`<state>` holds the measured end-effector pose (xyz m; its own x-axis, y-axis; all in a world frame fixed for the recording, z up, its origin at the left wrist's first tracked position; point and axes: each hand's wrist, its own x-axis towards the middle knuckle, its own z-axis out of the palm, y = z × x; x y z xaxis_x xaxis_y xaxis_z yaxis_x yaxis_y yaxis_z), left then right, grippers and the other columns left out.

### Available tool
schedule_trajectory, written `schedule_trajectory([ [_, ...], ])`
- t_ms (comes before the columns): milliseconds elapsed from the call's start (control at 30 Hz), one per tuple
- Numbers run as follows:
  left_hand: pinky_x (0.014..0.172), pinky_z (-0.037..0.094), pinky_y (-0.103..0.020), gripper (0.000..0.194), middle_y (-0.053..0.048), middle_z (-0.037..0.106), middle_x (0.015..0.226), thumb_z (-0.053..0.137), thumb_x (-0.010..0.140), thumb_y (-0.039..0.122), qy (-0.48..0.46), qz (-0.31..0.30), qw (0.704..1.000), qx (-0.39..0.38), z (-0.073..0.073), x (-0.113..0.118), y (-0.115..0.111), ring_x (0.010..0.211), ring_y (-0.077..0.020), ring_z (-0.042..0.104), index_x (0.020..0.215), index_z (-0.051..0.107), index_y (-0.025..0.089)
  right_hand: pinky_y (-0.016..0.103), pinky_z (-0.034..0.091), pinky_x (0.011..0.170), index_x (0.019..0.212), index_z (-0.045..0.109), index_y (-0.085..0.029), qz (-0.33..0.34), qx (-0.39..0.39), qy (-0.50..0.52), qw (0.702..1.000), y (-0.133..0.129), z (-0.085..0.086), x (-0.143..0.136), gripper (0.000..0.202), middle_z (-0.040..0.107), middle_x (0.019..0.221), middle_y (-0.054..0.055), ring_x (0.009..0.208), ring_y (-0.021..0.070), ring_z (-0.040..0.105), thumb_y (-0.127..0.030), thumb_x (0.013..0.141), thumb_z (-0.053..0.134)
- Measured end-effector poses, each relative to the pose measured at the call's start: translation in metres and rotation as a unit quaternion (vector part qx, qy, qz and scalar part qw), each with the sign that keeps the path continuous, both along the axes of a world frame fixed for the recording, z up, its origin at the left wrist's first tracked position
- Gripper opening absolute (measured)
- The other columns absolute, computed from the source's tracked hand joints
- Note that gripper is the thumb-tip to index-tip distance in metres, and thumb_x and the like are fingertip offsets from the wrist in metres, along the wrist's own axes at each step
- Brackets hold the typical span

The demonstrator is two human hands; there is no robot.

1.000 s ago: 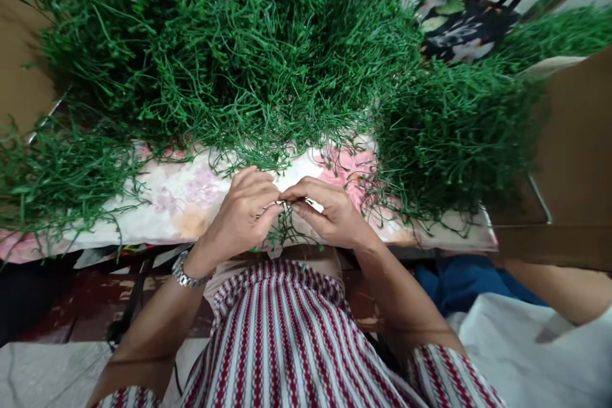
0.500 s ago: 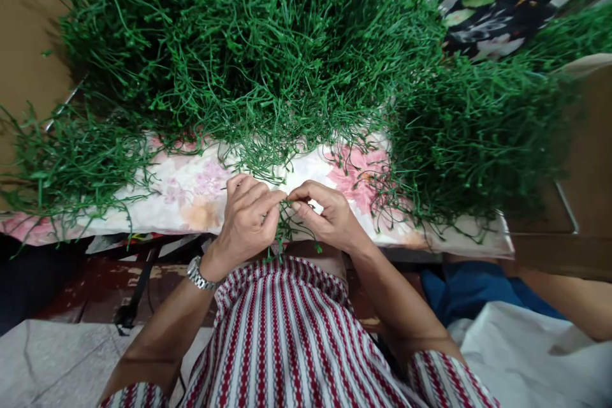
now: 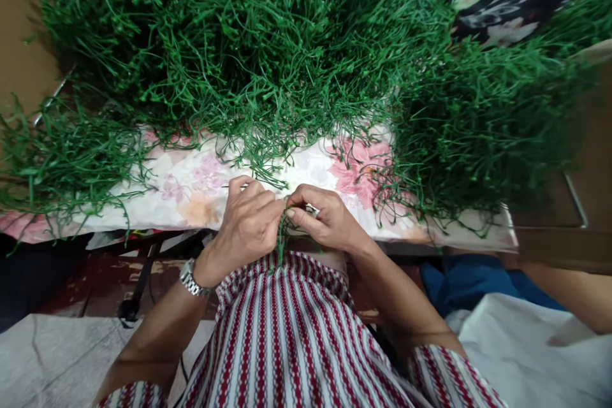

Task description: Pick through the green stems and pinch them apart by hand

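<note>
Thin green stems with small bud-like tips, seemingly artificial, hang in a small bunch (image 3: pixel 281 243) between my two hands, in front of the striped shirt. My left hand (image 3: pixel 251 220), a metal watch on its wrist, is closed with thumb and forefinger at the top of this bunch. Right against it, my right hand (image 3: pixel 321 218) pinches the same stems between thumb and forefinger. Their fingertips meet, so the exact spot of the grip is partly hidden. Just beyond the hands, loose stems (image 3: pixel 268 169) lie on the floral-covered table (image 3: pixel 203 188).
A large heap of green stems (image 3: pixel 248 44) fills the back. Smaller piles lie at left (image 3: pixel 71 159) and right (image 3: pixel 478 134). Cardboard (image 3: pixel 586 204) stands at the right, a dark floral bag (image 3: pixel 511 3) at the back right. Another person's blue clothing (image 3: pixel 478 284) shows at the lower right.
The stems under my fingers have swung into a narrower, more downward-hanging bunch. Both hands remain together in nearly the same place, and the view has shifted slightly.
</note>
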<state>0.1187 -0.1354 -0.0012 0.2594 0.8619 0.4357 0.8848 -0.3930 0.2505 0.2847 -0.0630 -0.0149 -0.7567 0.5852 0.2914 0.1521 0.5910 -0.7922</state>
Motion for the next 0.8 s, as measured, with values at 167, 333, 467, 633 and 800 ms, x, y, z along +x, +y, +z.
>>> schedule_trajectory([
  [167, 0.079, 0.035, -0.037, 0.023, 0.001, 0.044, 0.055, 0.042, 0.072, 0.002, 0.031, -0.080, 0.996, -0.032, 0.009, -0.008, 0.000, 0.065, -0.0147, 0.039, 0.058, 0.050, 0.018, 0.023, 0.039, 0.063, 0.083, 0.051, -0.014, 0.119, 0.124, -0.097, 0.980, 0.006, 0.010, 0.005, 0.008, 0.054, 0.073, 0.003, 0.068, 0.0118, 0.048, -0.016, 0.086, 0.044],
  [333, 0.083, 0.034, -0.037, 0.022, 0.001, 0.045, 0.055, 0.040, 0.066, -0.001, 0.053, -0.165, 0.982, -0.071, 0.014, -0.013, 0.007, 0.066, -0.0146, 0.037, 0.056, 0.047, 0.018, 0.026, 0.037, 0.062, 0.079, 0.049, -0.014, 0.191, 0.232, -0.215, 0.929, 0.014, 0.023, -0.001, 0.007, 0.054, 0.072, 0.004, 0.063, 0.0126, 0.046, -0.009, 0.080, 0.045],
  [467, 0.080, 0.034, -0.036, 0.023, 0.002, 0.045, 0.053, 0.039, 0.063, -0.002, 0.033, -0.204, 0.974, -0.093, 0.015, -0.016, 0.013, 0.062, -0.0142, 0.034, 0.055, 0.045, 0.018, 0.027, 0.038, 0.065, 0.079, 0.052, -0.015, 0.233, 0.270, -0.257, 0.899, 0.018, 0.030, -0.005, 0.008, 0.056, 0.074, 0.004, 0.065, 0.0135, 0.049, -0.008, 0.077, 0.048],
  [633, 0.077, 0.035, -0.035, 0.024, 0.002, 0.043, 0.051, 0.039, 0.063, -0.003, 0.006, -0.182, 0.978, -0.101, 0.012, -0.026, 0.017, 0.062, -0.0142, 0.036, 0.055, 0.046, 0.018, 0.027, 0.039, 0.067, 0.081, 0.054, -0.015, 0.247, 0.242, -0.249, 0.905, 0.030, 0.031, 0.000, 0.010, 0.057, 0.076, 0.004, 0.069, 0.0135, 0.050, -0.007, 0.079, 0.048],
  [800, 0.077, 0.036, -0.035, 0.020, 0.002, 0.050, 0.057, 0.045, 0.076, 0.006, -0.050, -0.117, 0.990, -0.066, 0.005, -0.024, 0.018, 0.063, -0.0133, 0.041, 0.062, 0.053, 0.018, 0.024, 0.040, 0.066, 0.084, 0.051, -0.014, 0.138, 0.053, -0.096, 0.984, 0.029, 0.022, 0.001, 0.013, 0.053, 0.078, 0.003, 0.071, 0.0116, 0.047, -0.022, 0.090, 0.043],
])
